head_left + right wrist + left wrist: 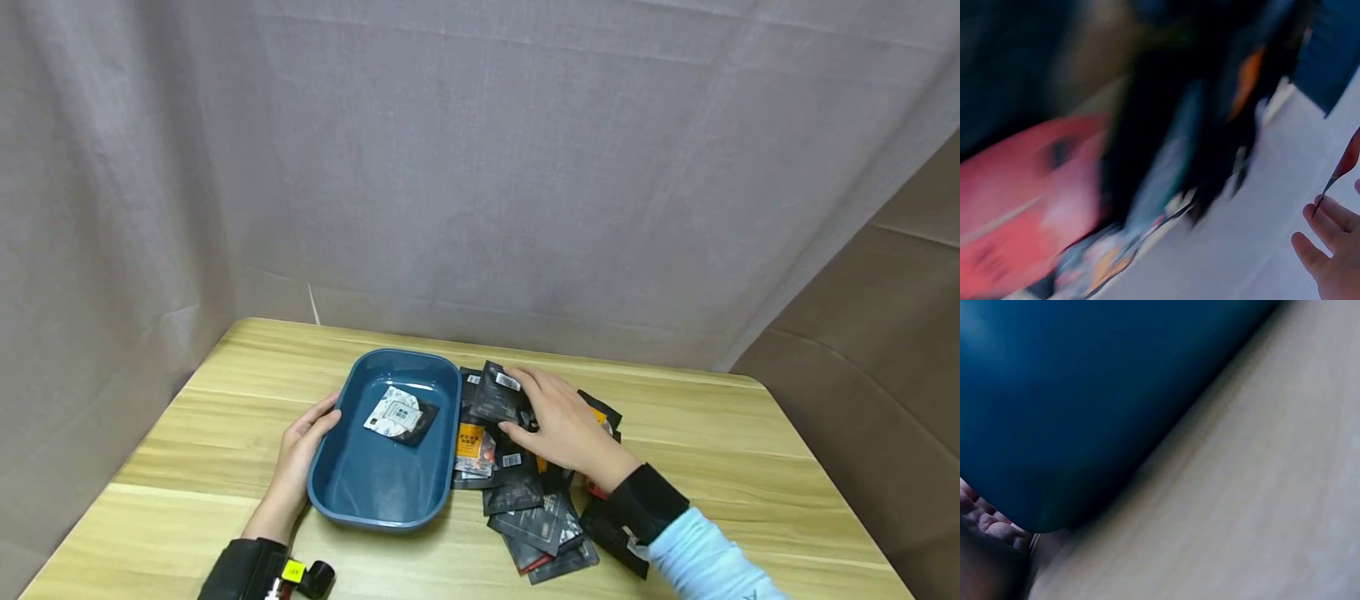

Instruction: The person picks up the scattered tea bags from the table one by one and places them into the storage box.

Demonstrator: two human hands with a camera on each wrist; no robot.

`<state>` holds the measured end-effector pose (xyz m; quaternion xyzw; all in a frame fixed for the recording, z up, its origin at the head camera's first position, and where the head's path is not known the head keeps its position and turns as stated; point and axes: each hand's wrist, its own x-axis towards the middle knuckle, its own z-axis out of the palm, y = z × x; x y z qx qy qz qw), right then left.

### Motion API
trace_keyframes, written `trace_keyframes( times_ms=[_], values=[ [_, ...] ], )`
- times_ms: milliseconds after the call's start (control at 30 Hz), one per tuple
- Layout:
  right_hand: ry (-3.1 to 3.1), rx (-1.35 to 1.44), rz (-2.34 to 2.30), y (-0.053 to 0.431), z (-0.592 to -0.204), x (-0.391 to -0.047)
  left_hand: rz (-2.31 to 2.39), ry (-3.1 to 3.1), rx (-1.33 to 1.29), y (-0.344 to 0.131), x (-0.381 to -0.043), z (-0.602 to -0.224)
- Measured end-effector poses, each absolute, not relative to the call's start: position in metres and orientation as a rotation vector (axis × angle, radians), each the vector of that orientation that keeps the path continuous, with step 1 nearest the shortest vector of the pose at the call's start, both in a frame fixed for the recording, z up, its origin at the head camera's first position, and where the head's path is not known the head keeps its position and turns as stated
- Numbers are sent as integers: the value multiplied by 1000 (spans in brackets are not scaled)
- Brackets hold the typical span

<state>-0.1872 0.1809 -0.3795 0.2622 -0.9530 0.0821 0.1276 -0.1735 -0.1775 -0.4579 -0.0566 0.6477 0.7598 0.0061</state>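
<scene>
A flat black sachet (pixel 495 398) with a white barcode label (pixel 507 381) tops a pile of dark packets (pixel 517 492); the right hand (pixel 562 423) touches it, grip unclear. The left hand (pixel 295 454) grips a blue rectangular tray (pixel 386 492).

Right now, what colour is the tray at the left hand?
Dark teal-blue; the tray shows best in the head view.

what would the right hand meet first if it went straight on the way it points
Beyond the black packet it holds, the right hand would probably meet the blue tray, though its height is unclear.
</scene>
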Motion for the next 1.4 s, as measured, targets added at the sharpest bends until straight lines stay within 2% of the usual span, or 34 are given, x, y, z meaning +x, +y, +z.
trace_keyframes(
  times_ms=[333, 633, 1000, 1400],
  values=[
    [-2797, 891, 264, 111, -379, -198, 2368, 2041, -174, -179, -174, -458],
    [-2873, 949, 242, 73, -381, -196, 2383, 2030, -189, -179, -174, -458],
    [-2857, 968, 228, 58, -388, -198, 2381, 2029, -204, -181, -172, -458],
    [-2833, 994, 275, 67, -389, -199, 2384, 2036, -187, -180, -171, -459]
  ],
)
